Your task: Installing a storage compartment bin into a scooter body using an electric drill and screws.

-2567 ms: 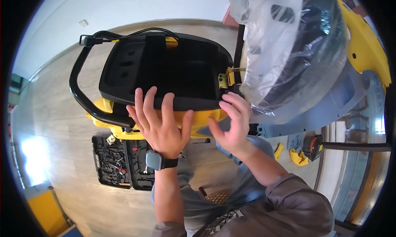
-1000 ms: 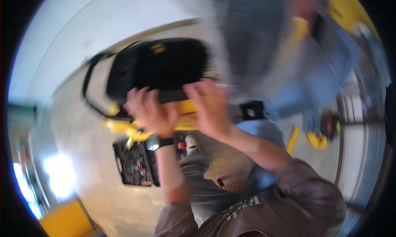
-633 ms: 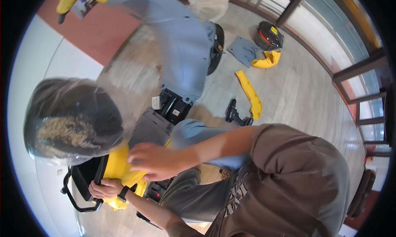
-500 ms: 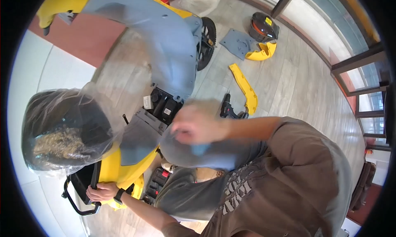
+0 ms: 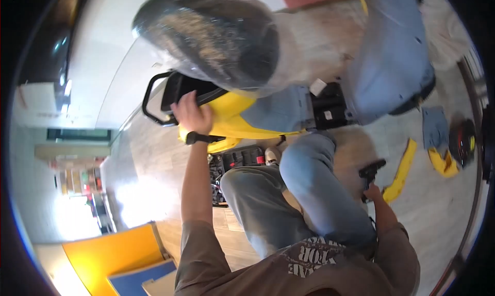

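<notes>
A yellow and grey scooter (image 5: 273, 110) stands in front of me, its seat (image 5: 221, 43) tipped up and wrapped in clear plastic. My left hand (image 5: 195, 115) grips the rear edge of the scooter body, its fingers curled over the rim beside the black compartment (image 5: 188, 87) under the seat. On the floor to my right, my right hand (image 5: 372, 193) is closed around the handle of a black power drill (image 5: 372, 170). Motion blur softens the fingers there.
An open tool case (image 5: 242, 159) lies beside my legs. A curved yellow panel (image 5: 402, 175), a grey panel (image 5: 435, 128), a yellow trim piece (image 5: 442, 163) and a black rounded case (image 5: 462, 141) lie on the floor at the right. A black rear rail (image 5: 148, 100) sticks out from the scooter.
My view has swung left. My right hand has moved from over my knee down to the drill and closed on it. My left hand stays on the scooter's rear edge.
</notes>
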`<state>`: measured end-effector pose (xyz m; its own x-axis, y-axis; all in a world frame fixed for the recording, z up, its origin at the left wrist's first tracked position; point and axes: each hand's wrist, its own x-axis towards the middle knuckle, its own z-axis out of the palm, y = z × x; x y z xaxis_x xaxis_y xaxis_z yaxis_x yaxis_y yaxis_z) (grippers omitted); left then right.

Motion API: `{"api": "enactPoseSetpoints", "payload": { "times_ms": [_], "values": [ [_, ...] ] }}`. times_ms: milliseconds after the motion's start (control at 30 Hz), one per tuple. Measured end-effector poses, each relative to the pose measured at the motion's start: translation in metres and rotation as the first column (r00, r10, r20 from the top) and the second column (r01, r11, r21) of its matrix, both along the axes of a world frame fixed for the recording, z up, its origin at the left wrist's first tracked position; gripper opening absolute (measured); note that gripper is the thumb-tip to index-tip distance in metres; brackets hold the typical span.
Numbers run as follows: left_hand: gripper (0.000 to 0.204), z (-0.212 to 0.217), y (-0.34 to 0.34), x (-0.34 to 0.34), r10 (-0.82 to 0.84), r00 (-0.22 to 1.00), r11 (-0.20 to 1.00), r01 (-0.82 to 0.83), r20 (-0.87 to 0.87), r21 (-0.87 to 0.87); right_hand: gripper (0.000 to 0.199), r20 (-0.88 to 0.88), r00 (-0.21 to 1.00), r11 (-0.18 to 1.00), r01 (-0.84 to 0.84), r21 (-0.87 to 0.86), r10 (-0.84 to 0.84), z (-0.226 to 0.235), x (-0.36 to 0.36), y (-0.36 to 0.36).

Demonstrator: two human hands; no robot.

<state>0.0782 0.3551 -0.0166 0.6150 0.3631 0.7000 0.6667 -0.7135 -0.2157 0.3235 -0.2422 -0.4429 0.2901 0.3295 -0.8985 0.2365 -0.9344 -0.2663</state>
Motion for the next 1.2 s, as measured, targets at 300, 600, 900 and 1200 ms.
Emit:
{"api": "enactPoseSetpoints", "payload": {
  "times_ms": [300, 600, 900, 1200],
  "values": [
    [0.048, -0.025, -0.004, 0.046, -0.115, 0.97, 0.99, 0.095, 0.215, 0.103, 0.098, 0.156, 0.822, 0.834, 0.551, 0.02, -0.547, -0.144, 0.029, -0.067],
    [0.036, -0.023, -0.004, 0.049, -0.09, 0.966, 0.995, 0.078, 0.244, 0.058, 0.093, 0.133, 0.7, 0.673, 0.713, -0.197, -0.702, -0.149, 0.028, -0.038],
    [0.038, -0.026, -0.006, 0.043, -0.109, 0.943, 0.994, 0.098, 0.313, 0.05, 0.074, 0.54, 0.538, 0.637, 0.771, -0.005, -0.647, -0.088, 0.008, 0.023],
    [0.038, -0.028, -0.008, 0.062, -0.153, 0.936, 0.985, 0.169, 0.317, -0.022, 0.062, 0.652, 0.585, 0.822, 0.559, 0.106, -0.482, 0.003, 0.066, -0.035]
  ]
}}
